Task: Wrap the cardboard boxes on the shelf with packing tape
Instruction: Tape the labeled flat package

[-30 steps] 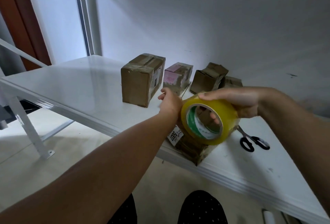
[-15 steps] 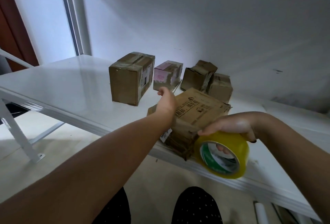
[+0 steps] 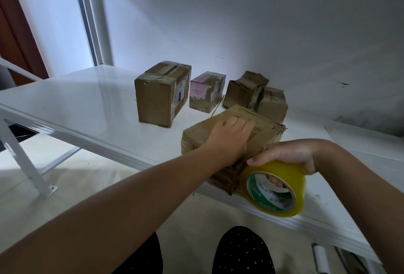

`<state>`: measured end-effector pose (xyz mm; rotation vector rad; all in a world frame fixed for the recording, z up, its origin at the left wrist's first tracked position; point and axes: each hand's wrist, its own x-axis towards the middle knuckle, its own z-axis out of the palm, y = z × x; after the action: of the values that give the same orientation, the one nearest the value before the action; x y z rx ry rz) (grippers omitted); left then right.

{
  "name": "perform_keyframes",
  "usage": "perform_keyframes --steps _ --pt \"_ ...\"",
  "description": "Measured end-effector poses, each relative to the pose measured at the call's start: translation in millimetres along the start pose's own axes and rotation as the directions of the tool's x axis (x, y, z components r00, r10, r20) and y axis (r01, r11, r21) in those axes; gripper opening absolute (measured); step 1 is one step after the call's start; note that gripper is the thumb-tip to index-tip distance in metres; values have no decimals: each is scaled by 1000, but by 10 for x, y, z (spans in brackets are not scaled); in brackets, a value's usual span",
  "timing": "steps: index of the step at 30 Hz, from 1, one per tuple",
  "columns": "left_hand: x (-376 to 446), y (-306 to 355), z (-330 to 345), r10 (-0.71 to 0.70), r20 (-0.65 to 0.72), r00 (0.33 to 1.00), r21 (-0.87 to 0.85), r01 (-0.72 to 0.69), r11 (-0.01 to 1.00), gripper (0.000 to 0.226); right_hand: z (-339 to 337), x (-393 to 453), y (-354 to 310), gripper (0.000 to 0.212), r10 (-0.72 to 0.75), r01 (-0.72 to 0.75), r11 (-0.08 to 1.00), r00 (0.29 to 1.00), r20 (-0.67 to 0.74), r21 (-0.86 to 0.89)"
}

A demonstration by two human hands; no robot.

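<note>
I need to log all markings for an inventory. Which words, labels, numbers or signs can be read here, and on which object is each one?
None can be read.
Near box under the left hand: dark print lines on top, too blurred.
Tall box: side label, too small.
Pink-labelled box: print, too small.
Tape roll in the right hand: green-and-white core print, blurred.

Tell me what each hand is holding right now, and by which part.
The right hand grips the roll of packing tape, thumb over the outer band, fingers through its core. The left hand holds nothing; it presses flat on top of the nearest cardboard box.
</note>
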<state>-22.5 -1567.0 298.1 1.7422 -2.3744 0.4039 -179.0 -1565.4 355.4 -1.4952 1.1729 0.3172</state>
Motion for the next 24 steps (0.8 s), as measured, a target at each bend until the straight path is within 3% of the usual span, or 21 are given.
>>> perform_keyframes --steps 1,3,4,6,8,11,13,15,17,18,21,22,24 --pt "-7 -93 -6 -8 -41 999 46 10 999 59 14 -4 19 41 -31 31 1000 1000 -4 7" --pt "-13 -376 -38 -203 -11 979 69 203 977 57 27 -7 76 40 -114 114 993 993 -33 18" --pt "-25 -540 -47 -349 48 936 55 346 937 56 17 -16 104 43 -155 157 987 986 -54 26" --pt "-73 -810 -53 -558 271 784 -93 599 795 57 -38 -59 119 41 -261 266 962 962 -85 57" --pt "-91 -985 -28 -534 492 688 -332 715 616 56 -128 -144 33 41 -420 429 895 903 -94 121" --pt "-161 -1126 -6 -457 638 620 -531 784 323 53 -236 -224 -224 46 -611 648 716 762 -214 260" --pt "-209 -1152 36 -398 708 583 -575 804 154 56 -264 -195 -432 41 -656 731 590 681 -325 342" --pt "-205 -1174 83 -517 580 629 -635 747 196 53 -234 -122 -665 33 -654 770 536 638 -406 346" --pt "-191 -1197 78 -733 185 655 -697 613 372 42 -202 -28 -883 38 -598 773 560 627 -499 298" --pt "-204 -1192 36 -753 21 658 -761 499 415 36 -198 16 -986 42 -565 767 588 617 -548 257" --pt "-287 -1125 -135 -595 -161 788 -895 136 424 22 -189 124 -1271 53 -520 724 683 578 -630 101" --pt "-322 -1088 -185 -512 -189 838 -880 87 467 36 -179 168 -1354 54 -514 709 702 566 -644 62" --pt "-359 -1044 -207 -427 -229 875 -814 68 577 83 -152 259 -1499 56 -485 687 725 562 -670 52"
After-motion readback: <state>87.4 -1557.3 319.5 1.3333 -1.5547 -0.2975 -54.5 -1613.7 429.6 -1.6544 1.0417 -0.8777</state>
